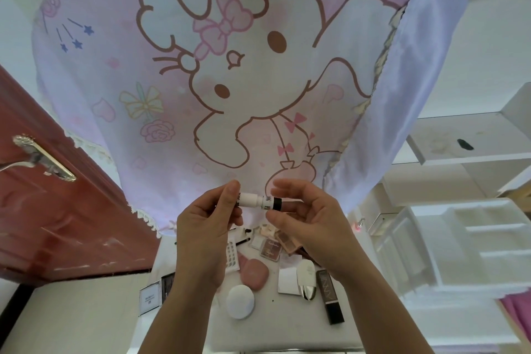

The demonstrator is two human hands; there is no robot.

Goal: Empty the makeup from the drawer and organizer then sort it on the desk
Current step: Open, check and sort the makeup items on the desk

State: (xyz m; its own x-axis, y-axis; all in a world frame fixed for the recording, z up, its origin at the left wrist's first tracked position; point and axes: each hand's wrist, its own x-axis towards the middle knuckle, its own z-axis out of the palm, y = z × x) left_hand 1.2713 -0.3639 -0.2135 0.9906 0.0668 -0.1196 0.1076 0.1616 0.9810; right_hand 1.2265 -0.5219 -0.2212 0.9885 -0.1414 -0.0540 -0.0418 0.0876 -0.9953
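Both my hands hold a small white makeup tube [253, 199] with a black band, raised level above the desk. My left hand [205, 224] grips its white end; my right hand [310, 224] pinches the black-banded end. Below on the white desk [287, 322] lie sorted makeup: a round white compact [240, 302], a pink pebble-shaped case [254, 273], a white square palette [288, 281], a white-and-silver bottle [306, 279], a dark lipstick box [330, 299] and small eyeshadow palettes [270, 248].
A white plastic drawer organizer [459, 241] stands at the right. A pink cartoon curtain [230, 66] hangs behind the desk. A red door [57, 210] with a metal handle is at the left. Small boxes [156, 293] sit at the desk's left edge.
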